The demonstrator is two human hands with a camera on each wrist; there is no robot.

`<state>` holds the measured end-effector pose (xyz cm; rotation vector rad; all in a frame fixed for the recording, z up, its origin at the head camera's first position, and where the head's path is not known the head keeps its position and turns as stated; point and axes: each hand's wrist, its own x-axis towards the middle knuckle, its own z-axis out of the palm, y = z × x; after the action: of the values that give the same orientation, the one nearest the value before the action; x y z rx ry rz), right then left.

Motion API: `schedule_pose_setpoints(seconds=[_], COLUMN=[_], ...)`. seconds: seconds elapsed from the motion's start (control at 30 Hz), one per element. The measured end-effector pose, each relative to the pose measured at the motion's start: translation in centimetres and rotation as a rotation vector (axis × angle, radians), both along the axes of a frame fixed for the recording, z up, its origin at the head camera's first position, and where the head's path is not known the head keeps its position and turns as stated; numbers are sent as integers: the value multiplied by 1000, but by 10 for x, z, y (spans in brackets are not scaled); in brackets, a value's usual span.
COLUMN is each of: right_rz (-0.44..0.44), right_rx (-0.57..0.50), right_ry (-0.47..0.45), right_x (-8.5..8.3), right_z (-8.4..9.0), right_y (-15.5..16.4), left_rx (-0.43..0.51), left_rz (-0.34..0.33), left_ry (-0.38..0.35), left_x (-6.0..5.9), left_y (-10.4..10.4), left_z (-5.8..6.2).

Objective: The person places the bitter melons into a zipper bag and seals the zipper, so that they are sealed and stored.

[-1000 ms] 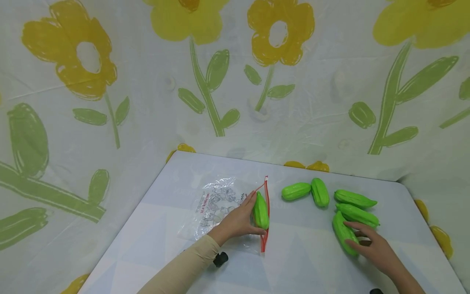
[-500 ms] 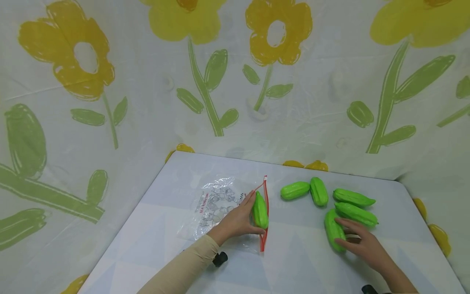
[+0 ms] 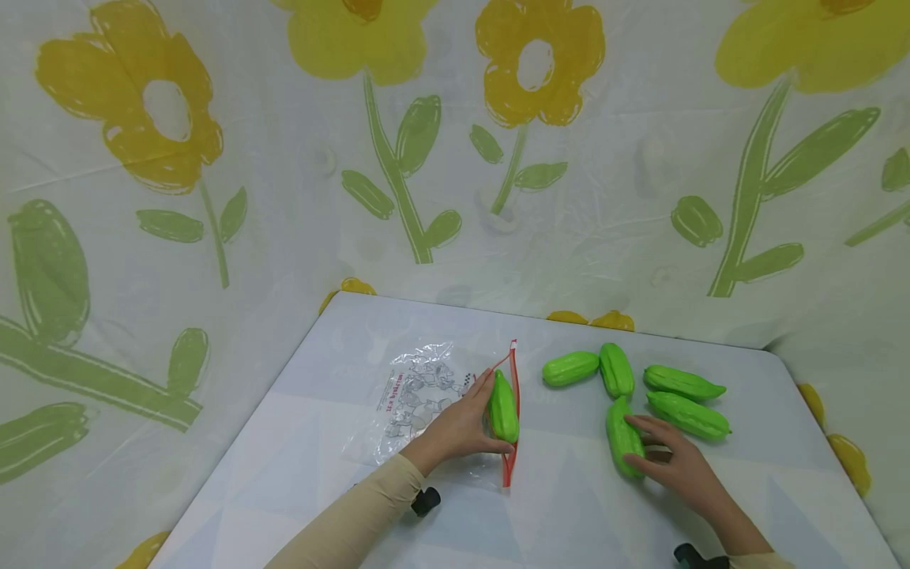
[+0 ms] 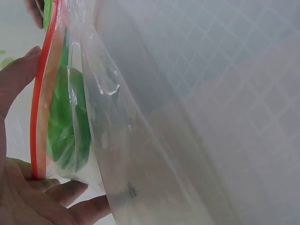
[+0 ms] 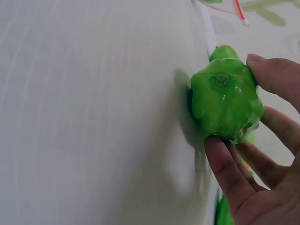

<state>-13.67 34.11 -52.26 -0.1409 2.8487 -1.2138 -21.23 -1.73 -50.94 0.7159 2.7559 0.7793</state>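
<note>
Head view shows one gourd inside the bag, pinched by left hand; right hand grips another gourd; four wait at 2 o'clock on the counter

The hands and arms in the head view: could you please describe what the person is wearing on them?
Both hands, left and right, are bare. The left arm wears a beige long sleeve. A small black device sits beside the left wrist, another at the right wrist.

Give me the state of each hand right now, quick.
Left hand: holding the red-zippered mouth of the clear plastic bag with a green ridged gourd in it.
Right hand: gripping another green ridged gourd on the table.
</note>
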Motion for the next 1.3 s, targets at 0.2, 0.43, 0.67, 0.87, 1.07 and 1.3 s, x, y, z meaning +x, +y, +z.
schedule_pose_setpoints(seconds=[0.2, 0.43, 0.67, 0.87, 1.07, 1.3], right_rz=[24, 20, 33, 31, 56, 87], right_rx=[-22, -40, -55, -62, -95, -90], right_ry=[35, 32, 41, 37, 44, 72], right_x=[-3, -8, -13, -17, -18, -24], right_z=[0, -1, -2, -4, 5, -4], right_y=[-12, -22, -32, -40, -53, -56], left_rx=[-3, -4, -11, -12, -6, -5], left_rz=[-2, -7, 2, -2, -4, -9], left_ry=[0, -9, -14, -13, -14, -8], left_x=[0, 0, -1, -1, 1, 0], left_y=[0, 0, 1, 2, 2, 1], left_z=[-1, -1, -1, -2, 1, 2])
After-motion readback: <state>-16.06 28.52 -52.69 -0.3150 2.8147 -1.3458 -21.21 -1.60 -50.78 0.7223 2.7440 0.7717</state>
